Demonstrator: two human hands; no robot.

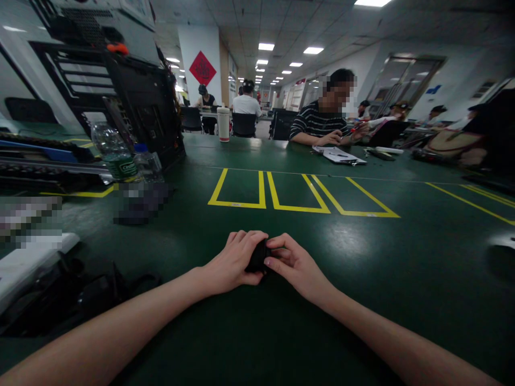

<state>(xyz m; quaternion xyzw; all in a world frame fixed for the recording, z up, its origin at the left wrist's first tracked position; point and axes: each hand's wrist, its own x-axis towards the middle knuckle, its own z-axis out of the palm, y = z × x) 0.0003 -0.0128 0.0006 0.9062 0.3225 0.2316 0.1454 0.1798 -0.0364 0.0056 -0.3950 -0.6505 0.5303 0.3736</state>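
Note:
A small black object (257, 257) is between my two hands, low over the dark green table (362, 284); its kind I cannot make out. My left hand (240, 257) is wrapped over it from the left, with the thumb below and the fingers across the top. From the right, my right hand (290, 261) pinches its right edge between thumb and fingers. Much of the object is hidden by the fingers. Whether it rests on the table I cannot tell.
Yellow tape frames (298, 208) mark the table ahead. Plastic bottles (116, 150) and a black computer case (148, 102) stand at left, with black cables (96, 289) nearer. A person in a striped shirt (317, 120) sits across, by a clipboard (340, 155). A white cup (223, 124) stands farther back.

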